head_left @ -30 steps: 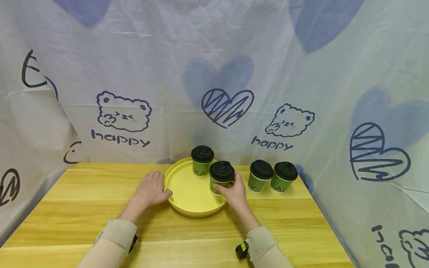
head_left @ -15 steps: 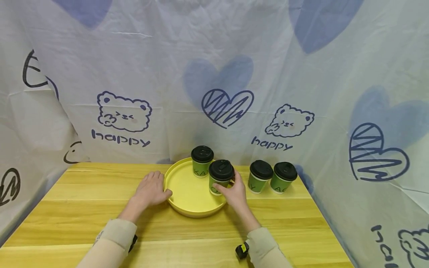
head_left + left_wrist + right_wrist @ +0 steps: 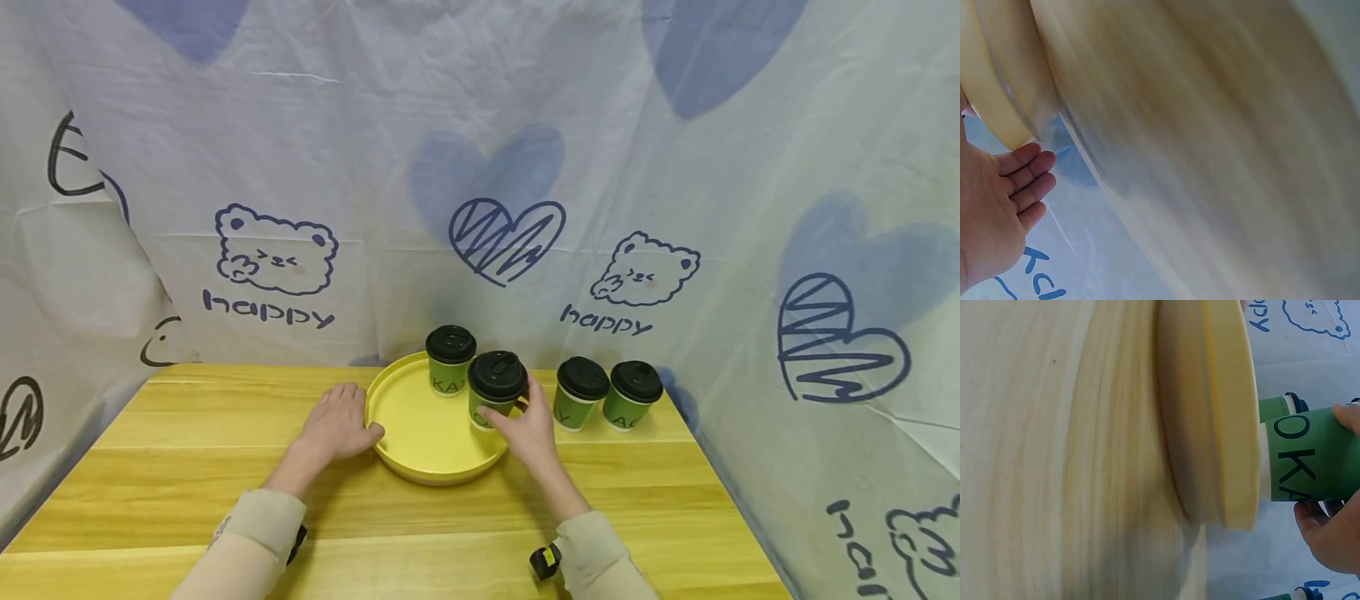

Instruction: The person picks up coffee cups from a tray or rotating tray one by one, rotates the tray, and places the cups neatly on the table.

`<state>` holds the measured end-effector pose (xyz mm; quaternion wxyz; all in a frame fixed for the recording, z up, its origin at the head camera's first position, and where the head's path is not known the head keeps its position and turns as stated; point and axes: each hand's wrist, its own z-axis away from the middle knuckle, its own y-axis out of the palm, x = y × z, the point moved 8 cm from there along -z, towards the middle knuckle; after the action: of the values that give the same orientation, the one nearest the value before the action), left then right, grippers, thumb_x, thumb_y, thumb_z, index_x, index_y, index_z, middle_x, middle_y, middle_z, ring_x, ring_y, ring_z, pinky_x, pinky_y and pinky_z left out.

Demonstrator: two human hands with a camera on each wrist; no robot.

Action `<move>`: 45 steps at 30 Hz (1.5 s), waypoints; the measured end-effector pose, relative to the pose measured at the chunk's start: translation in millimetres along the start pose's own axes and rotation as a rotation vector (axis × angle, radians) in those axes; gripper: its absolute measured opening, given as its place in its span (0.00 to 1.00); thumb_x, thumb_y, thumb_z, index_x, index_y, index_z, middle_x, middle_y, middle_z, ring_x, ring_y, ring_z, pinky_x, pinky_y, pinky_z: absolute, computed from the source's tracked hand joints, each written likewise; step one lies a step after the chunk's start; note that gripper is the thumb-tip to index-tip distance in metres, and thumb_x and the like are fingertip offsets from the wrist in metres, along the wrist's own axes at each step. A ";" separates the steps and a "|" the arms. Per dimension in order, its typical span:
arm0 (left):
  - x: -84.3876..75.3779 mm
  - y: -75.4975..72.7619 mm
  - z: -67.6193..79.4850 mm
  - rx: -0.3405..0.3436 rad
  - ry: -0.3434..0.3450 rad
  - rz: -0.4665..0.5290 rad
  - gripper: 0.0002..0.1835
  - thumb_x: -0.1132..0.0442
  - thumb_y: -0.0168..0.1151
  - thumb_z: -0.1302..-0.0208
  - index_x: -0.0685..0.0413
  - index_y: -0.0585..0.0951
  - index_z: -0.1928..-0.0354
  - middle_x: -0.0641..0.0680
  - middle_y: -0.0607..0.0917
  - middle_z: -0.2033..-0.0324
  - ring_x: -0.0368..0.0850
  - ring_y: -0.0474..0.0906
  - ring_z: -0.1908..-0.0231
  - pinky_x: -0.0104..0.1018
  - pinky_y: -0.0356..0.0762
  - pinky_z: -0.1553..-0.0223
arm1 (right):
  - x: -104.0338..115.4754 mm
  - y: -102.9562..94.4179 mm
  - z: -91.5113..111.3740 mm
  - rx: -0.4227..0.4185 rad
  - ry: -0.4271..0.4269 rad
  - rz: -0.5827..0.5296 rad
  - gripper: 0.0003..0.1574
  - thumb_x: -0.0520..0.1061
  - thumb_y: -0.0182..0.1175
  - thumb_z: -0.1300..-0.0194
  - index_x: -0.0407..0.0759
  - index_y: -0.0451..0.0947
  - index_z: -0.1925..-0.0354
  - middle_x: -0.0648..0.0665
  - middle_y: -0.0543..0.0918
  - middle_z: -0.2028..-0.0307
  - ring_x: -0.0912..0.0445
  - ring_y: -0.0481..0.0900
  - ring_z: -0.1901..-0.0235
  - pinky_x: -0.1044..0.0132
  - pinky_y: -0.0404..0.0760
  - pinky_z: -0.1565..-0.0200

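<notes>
The "OKA" cup (image 3: pixel 1319 456) has risen slightly in the right hand (image 3: pixel 532 429).

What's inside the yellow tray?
A green cup stands toward the back of the tray. The right hand holds a second cup above the tray, hiding some floor; lids cover both cups' insides.

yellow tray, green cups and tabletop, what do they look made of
Yellow tray: probably satin plastic, evenly coloured and smooth, though coated metal is possible. Green cups: likely matte paper, with printed lettering; their black lids look like dull moulded plastic, with raised tops. Tabletop: smooth wood or wood-look laminate, showing streaky grain.
</notes>
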<state>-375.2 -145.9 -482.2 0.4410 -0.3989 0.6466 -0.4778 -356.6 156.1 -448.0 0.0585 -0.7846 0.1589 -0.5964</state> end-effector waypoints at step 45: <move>-4.4 -4.0 2.2 -0.004 0.006 0.008 0.37 0.47 0.60 0.39 0.77 0.73 0.42 0.71 0.77 0.47 0.68 0.71 0.43 0.62 0.68 0.34 | -4.4 -61.4 19.5 -0.106 -0.019 -0.006 0.54 0.38 0.80 0.48 0.36 0.65 0.28 0.35 0.78 0.39 0.43 0.77 0.41 0.47 0.77 0.36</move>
<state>-371.4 -143.2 -477.9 0.4402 -0.3957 0.6504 -0.4760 -328.0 213.4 -440.3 0.0165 -0.7927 0.1875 -0.5799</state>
